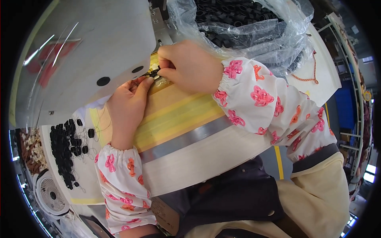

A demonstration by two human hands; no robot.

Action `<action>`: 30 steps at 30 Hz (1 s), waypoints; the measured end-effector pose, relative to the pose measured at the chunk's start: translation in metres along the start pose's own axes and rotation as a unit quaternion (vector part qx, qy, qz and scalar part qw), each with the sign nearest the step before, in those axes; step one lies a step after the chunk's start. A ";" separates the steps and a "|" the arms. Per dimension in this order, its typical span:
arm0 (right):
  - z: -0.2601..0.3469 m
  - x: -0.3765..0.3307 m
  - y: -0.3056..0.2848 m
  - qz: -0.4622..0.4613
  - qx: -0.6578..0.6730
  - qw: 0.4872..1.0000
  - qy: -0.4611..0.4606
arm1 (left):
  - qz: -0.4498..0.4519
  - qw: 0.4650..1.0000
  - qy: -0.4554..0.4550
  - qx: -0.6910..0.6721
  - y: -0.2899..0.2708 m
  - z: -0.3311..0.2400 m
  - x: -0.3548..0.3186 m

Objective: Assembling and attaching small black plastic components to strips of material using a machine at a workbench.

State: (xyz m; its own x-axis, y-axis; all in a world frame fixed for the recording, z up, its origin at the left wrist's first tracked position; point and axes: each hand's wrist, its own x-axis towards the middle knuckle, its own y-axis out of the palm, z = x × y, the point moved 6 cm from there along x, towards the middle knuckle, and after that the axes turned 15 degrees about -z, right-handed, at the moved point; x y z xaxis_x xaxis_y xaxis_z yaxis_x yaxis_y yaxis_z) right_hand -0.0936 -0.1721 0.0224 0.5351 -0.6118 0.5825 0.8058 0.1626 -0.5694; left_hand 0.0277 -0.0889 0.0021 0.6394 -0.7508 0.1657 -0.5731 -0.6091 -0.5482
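Both hands meet at the far edge of the pale wooden bench, directly under the grey metal machine head that overhangs the bench's left side.

The right hand is curled tight, thumb and forefinger pinched on a small black plastic part at the machine's working point. The grip is fingertip only, which judging by its position lets the part be set precisely under the head.

The left hand lies flat and relaxed, fingers extended, fingertips touching the work just beside the black part. It grasps nothing; it appears to steady the work against the bench while the right hand positions the part.

Strips of yellow tape and a grey metal band run across the bench between the hands and the near edge, seemingly as alignment guides.

A loose heap of small black parts sits at the bench's left edge, within reach of the left hand. A clear plastic bag of black parts stands at the far right corner, beyond the right hand. A white fan sits below the left edge. Both forearms wear white floral sleeve covers.
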 end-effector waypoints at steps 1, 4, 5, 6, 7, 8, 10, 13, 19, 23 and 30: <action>-0.003 -0.001 -0.004 -0.006 0.010 1.000 0.003 | 0.003 1.000 0.017 -0.010 0.002 -0.006 0.000; -0.002 0.001 -0.007 -0.001 0.019 1.000 0.016 | 0.005 1.000 0.014 0.023 0.000 -0.011 -0.001; -0.002 0.001 -0.007 0.014 0.020 0.999 0.030 | 0.004 1.000 0.021 0.022 -0.003 -0.011 -0.001; 0.000 0.001 -0.006 0.007 0.017 0.999 0.026 | 0.004 0.995 0.033 0.098 -0.008 -0.007 -0.001; 0.000 0.001 -0.012 0.013 0.012 0.999 0.029 | 0.007 0.986 0.054 0.160 -0.005 -0.011 0.001; -0.003 -0.001 -0.007 0.023 0.021 0.999 0.033 | 0.003 0.986 0.063 0.157 -0.007 -0.008 0.000; -0.005 -0.001 0.001 0.023 0.042 0.998 0.028 | -0.033 0.979 0.152 0.132 -0.017 -0.012 -0.008; -0.003 -0.003 -0.009 0.008 0.058 0.998 0.038 | 0.041 0.980 0.193 0.037 -0.009 -0.029 -0.027; 0.006 -0.013 -0.009 0.176 0.157 0.950 0.204 | 0.136 0.948 0.287 0.029 -0.003 -0.047 -0.050; 0.009 -0.024 0.003 0.149 0.203 0.949 0.192 | 0.093 0.979 0.182 0.017 -0.010 -0.029 -0.034; 0.067 -0.036 -0.010 0.195 0.258 0.945 -0.047 | 0.126 0.970 0.207 -0.030 -0.008 -0.021 -0.027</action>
State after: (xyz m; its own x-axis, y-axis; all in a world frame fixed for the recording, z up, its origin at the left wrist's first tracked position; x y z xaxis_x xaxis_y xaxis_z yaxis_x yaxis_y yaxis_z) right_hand -0.1043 -0.0995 0.0463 0.8172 -0.3605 0.4497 0.5466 0.7322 -0.4064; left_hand 0.0041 -0.0690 0.0185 0.2215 -0.9088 0.3535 -0.7209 -0.3968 -0.5682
